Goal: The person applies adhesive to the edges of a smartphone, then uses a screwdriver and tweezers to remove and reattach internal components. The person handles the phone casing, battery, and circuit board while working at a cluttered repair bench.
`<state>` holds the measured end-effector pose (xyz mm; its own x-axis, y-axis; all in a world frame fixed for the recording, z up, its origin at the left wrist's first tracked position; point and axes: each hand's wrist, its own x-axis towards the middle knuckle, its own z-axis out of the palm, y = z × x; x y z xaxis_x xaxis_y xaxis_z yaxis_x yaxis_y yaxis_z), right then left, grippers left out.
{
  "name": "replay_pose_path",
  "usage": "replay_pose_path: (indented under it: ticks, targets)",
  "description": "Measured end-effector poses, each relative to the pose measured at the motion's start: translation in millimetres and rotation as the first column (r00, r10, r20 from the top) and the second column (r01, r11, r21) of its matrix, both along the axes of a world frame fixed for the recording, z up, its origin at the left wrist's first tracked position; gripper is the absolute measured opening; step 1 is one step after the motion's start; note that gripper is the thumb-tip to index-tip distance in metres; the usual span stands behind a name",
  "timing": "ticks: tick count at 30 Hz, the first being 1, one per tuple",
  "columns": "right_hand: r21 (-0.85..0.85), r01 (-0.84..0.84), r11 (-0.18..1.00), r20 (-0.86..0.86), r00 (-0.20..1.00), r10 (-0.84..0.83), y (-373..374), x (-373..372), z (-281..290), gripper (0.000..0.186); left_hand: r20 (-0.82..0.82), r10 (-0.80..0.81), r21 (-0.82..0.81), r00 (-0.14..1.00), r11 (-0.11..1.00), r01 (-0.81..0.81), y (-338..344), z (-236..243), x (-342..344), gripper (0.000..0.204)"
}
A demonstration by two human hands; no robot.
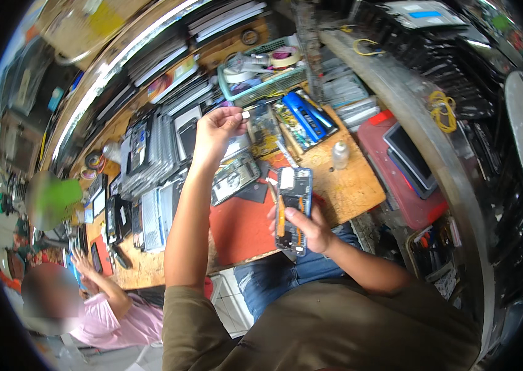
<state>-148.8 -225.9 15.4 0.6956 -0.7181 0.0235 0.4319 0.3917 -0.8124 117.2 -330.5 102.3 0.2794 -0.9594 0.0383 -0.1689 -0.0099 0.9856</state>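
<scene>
Phone (293,201), opened, sits in right hand (317,232), whose wrapped grip hides part of it from me, while left hand (217,127) pinches, above bench (363,185), white piece (246,115) too small to identify.

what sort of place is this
Most likely an electronics repair workshop: the right hand holds what looks like an opened smartphone, and the wooden workbench bears a squeeze bottle and stacked flat panels, perhaps laptop parts.
</scene>
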Motion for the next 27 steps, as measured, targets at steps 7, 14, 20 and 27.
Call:
replay_pose_path:
  ticks: [7,14,20,27]
  targets:
    - [-0.022,0.026,0.999,-0.018,0.999,-0.026,0.5,-2.5,-1.3,0.036,0.016,0.052,-0.044,0.999,0.998,-0.052,107.0,21.7,55.5,0.023]
    - [-0.019,0.051,0.999,-0.018,0.999,-0.051,3.9,2.2,2.8,0.042,0.668,0.278,0.123,0.691,0.874,-0.470,213.7,11.4,141.6,0.018]
    - [-0.065,0.127,0.990,-0.194,0.971,-0.138,7.2,20.8,12.8,0.036,0.673,0.417,-0.211,0.611,0.900,-0.383,235.8,-18.8,75.9,0.025]
    - [-0.537,0.046,0.842,-0.218,0.957,-0.191,24.2,75.6,29.8,0.026,-0.877,-0.100,-0.196,0.469,0.967,-0.160,239.9,-73.9,-90.9,0.064]
